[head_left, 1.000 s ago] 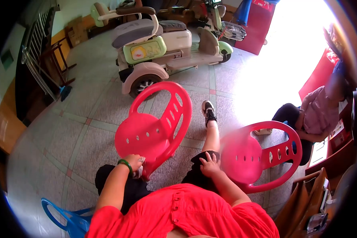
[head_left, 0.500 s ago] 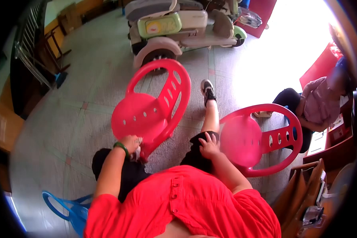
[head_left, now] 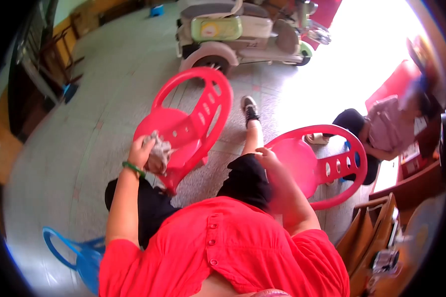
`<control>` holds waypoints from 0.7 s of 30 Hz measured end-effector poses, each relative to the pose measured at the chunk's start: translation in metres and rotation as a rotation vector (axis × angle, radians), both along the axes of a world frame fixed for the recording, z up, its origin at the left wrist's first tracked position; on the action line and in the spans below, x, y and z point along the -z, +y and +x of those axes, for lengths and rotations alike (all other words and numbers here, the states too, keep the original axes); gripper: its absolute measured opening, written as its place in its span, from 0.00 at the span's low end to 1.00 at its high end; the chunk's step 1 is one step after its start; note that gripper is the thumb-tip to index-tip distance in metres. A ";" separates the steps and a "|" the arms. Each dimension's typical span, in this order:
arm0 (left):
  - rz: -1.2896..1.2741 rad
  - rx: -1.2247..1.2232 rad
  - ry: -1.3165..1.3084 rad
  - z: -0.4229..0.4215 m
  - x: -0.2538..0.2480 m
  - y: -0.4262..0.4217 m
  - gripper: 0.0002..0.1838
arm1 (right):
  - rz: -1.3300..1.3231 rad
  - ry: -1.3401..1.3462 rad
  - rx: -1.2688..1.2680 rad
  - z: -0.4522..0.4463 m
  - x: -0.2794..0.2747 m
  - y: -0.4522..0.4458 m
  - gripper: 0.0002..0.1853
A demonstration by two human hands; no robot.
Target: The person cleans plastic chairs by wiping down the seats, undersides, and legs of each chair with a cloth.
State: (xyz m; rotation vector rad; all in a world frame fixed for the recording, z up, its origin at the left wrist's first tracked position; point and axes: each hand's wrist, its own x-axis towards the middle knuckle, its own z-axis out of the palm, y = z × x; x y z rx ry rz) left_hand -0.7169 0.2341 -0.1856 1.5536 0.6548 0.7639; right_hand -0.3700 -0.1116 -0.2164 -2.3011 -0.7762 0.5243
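My left hand [head_left: 140,152], with a green bangle at the wrist, grips a crumpled greyish cloth [head_left: 158,152] above the near edge of a red plastic chair [head_left: 163,123]. My right hand [head_left: 267,158] is raised just over my black-clad knee, beside a second red chair [head_left: 295,163]. Its fingers look curled in, and whether they hold anything is too blurred to tell. One leg of mine stretches forward between the two chairs, ending in a dark shoe [head_left: 250,108].
A three-wheeled scooter [head_left: 218,47] stands beyond the chairs. At the right a person [head_left: 386,126] sits low near wooden furniture [head_left: 369,232]. A blue chair [head_left: 86,265] is at the lower left, a small blue stool [head_left: 156,10] at the far back.
My left hand has lifted from my lap area with the cloth, now more fully visible. My right hand has risen off the knee and its spread fingers have curled. The view has shifted.
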 end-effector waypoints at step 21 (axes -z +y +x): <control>0.868 0.294 0.728 0.025 -0.026 0.011 0.21 | -0.069 -0.080 0.103 -0.059 -0.068 -0.056 0.19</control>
